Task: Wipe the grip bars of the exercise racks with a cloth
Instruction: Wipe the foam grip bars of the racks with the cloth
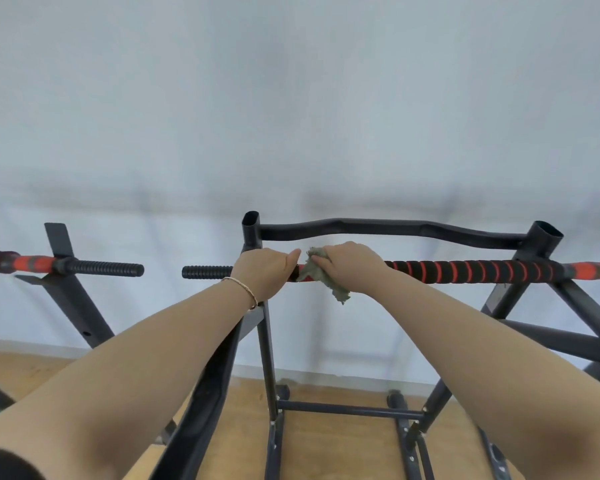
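Two black steel exercise racks stand side by side on a pale wooden floor (326, 452) against a white wall (291, 98). Only part of the left rack (80, 306) shows: one slanted upright and a red-and-black wrapped bar (32, 265) that ends in a ribbed black stub (108, 269). Across a gap, a second ribbed black stub (207, 272) points back at the first from the right rack (269, 358). The left hand (264, 271), with one thin gold bracelet (245, 289) at the wrist, has its fingers curled over this rack's bar beside the left upright. Just beside it the one grey-green cloth (321, 271) lies bunched on the bar, a corner hanging below. The right hand (350, 266) has its fingers curled round the cloth and holds it against the bar. Further right the grip bar (471, 271), black foam with a red spiral stripe, reaches the right upright and passes beyond it. Above, one wavy black steel crossbar (378, 227) joins two open-topped uprights.
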`<state>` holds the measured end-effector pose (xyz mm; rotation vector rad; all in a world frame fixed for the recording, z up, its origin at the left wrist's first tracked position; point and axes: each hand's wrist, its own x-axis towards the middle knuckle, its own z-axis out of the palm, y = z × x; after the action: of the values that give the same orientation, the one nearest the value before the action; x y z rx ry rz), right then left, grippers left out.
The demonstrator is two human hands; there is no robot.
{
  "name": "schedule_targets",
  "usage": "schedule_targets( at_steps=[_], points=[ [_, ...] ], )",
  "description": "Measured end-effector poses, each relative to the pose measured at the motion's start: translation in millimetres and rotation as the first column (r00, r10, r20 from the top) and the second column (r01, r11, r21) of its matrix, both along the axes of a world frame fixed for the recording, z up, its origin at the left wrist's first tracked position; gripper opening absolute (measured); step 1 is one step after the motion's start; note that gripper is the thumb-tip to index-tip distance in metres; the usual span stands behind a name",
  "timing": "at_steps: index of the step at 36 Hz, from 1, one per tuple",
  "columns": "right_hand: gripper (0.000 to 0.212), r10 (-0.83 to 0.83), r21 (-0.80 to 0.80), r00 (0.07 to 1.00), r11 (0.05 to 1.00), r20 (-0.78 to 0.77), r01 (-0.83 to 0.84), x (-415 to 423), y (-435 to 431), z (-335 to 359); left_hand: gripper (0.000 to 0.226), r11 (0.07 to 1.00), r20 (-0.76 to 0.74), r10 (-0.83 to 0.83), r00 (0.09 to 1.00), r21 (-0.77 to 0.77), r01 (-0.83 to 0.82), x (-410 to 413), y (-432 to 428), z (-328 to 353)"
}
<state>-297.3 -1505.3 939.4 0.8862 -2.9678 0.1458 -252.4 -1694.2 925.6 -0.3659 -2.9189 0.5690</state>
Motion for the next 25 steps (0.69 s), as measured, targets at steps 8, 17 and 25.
schedule_targets(
  at_steps=[8, 17, 25],
  points=[
    [0.032, -0.124, -0.514, 0.973, 0.832, 0.193, 0.208, 1, 51, 25, 0.02, 0.894, -0.178, 0.03, 0.983, 0.446, 0.054, -9, 15, 7],
    [0.039, 0.036, -0.7, 0.727, 0.309, 0.685, 0.644, 8, 66, 32, 0.039, 0.241, 0.214, -0.04, 0.976, 0.95, -0.199, -4, 91, 33],
    [0.031, 0.293, -0.743, 0.687, 0.168, 0.665, 0.647, 11, 92, 34, 0.031, 0.026, 0.294, -0.078, 0.953, 0.956, -0.293, -7, 109, 39]
  ],
)
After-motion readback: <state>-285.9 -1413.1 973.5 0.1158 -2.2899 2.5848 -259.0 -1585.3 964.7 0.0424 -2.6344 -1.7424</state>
